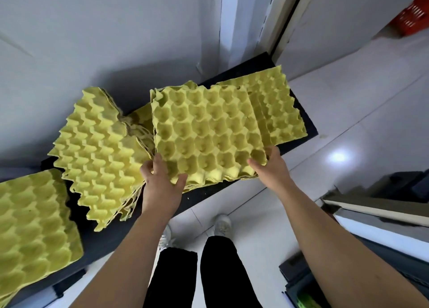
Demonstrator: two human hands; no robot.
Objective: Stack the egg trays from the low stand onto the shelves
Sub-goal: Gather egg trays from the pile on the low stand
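Note:
A thin pile of yellow egg trays (206, 131) is held over the low black stand (301, 119). My left hand (162, 182) grips its near left corner, thumb on top. My right hand (271, 168) grips the near right corner. Behind it to the right another yellow tray pile (278, 105) lies on the stand. To the left lies a tied, tilted bundle of trays (97, 149), bumps up. A further tray pile (34, 226) sits at the far left.
A white wall (92, 40) rises right behind the stand. Glossy white floor tiles (348, 122) spread to the right. A red crate (413, 17) sits at the top right. Dark shelving and boxes (383, 214) stand at my right; my legs and white shoes are below.

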